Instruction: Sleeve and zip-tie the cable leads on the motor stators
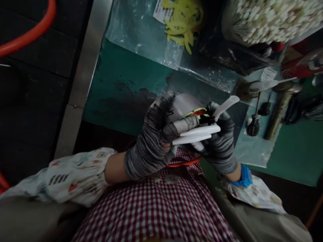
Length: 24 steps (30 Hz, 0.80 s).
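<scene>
Two white tapered tubes [200, 130] lie side by side between the person's hands, over the near edge of the table, with a grey rounded piece [185, 103] just beyond them. Yellow-green and red wires [199, 112] show between that piece and the tubes, and a translucent tube [227, 107] slants up to the far right, its open end free.

The left hand [152, 141], gloved, is closed around the grey piece, its thumb bent across just above the white tubes. The right hand [223, 137] is curled narrowly at the foot of the translucent tube; its fingertips are mostly hidden.

The step in hand looks like handling the wires and tubes together in mid-air. Such work seems to call for a steady left grip and small, precise right-finger movements, without tugging the wires.

Farther out, yellow strips [185, 22] lie on the far side, white sticks [275, 20] at far right, and a screwdriver [253, 126] and hammer-like tool [276, 116] to the right on the green table [123, 67].
</scene>
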Each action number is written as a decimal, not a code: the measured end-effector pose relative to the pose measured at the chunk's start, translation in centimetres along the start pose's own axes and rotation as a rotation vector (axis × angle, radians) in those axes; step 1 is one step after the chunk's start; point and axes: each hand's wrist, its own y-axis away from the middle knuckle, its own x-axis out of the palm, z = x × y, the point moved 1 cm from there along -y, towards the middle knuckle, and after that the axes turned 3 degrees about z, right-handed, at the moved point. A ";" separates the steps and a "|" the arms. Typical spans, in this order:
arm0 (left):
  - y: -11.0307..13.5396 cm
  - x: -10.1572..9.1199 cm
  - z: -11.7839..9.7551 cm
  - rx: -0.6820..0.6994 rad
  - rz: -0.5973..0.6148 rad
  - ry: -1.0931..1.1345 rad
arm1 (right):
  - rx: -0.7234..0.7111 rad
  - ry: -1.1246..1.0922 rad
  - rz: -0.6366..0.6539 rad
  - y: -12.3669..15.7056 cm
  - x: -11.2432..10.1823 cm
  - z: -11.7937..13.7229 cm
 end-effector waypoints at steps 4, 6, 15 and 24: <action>0.1 0.0 -0.2 -0.045 -0.006 -0.031 | 0.033 -0.109 0.031 0.4 -0.1 0.3; 0.1 -0.1 -0.4 -0.053 0.007 -0.069 | 0.025 -0.064 0.037 0.4 -0.2 0.6; -0.1 -0.2 -0.9 -0.043 0.031 -0.109 | -0.233 0.372 0.243 -0.3 -3.0 0.4; -0.1 -0.2 -0.6 -0.031 0.027 -0.078 | -0.135 0.242 0.149 0.4 -2.5 -0.4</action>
